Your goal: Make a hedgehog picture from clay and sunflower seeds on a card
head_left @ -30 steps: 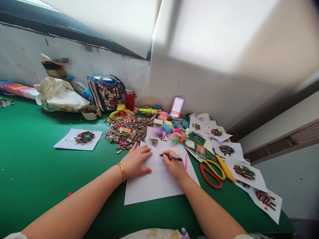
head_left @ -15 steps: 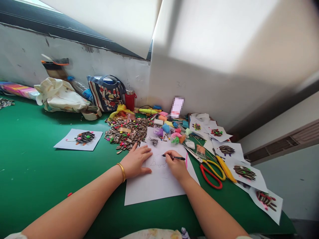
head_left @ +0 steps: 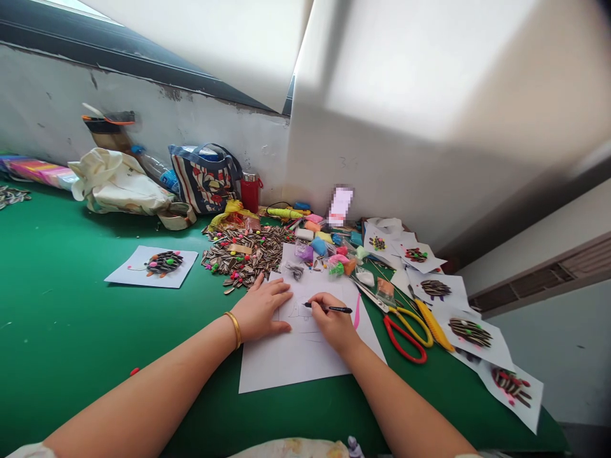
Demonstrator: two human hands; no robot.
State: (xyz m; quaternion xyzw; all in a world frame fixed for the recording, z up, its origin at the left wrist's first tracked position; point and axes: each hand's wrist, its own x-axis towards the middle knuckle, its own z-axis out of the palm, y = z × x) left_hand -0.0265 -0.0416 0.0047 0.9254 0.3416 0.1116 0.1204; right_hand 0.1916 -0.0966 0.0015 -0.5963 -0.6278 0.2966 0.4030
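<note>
My right hand (head_left: 331, 320) grips a black pen (head_left: 337, 309), its tip over a small line drawing of an animal on a white sheet of paper (head_left: 281, 369). Part of that drawing is hidden behind the fingers. Flat on the sheet's left side lies my left hand (head_left: 264, 310), fingers spread and holding nothing; a gold bangle (head_left: 233, 329) circles the wrist. Just beyond the sheet is a pile of striped sunflower seeds (head_left: 267, 245) mixed with small coloured balls. Scissors (head_left: 405, 327) with one red and one yellow handle lie to the right.
A yellow utility knife (head_left: 433, 324) lies beside the scissors. Seed-decorated hedgehog cards (head_left: 470, 332) line the right edge, and another card (head_left: 151, 267) lies left. Bags of coloured clay (head_left: 319, 246), a striped bag (head_left: 205, 181), a white bag (head_left: 121, 187) and a red flask (head_left: 250, 193) stand behind.
My right hand has shifted slightly left with the pen, whose tip is now lower and further left over the drawing. My left hand stays in place on the paper.
</note>
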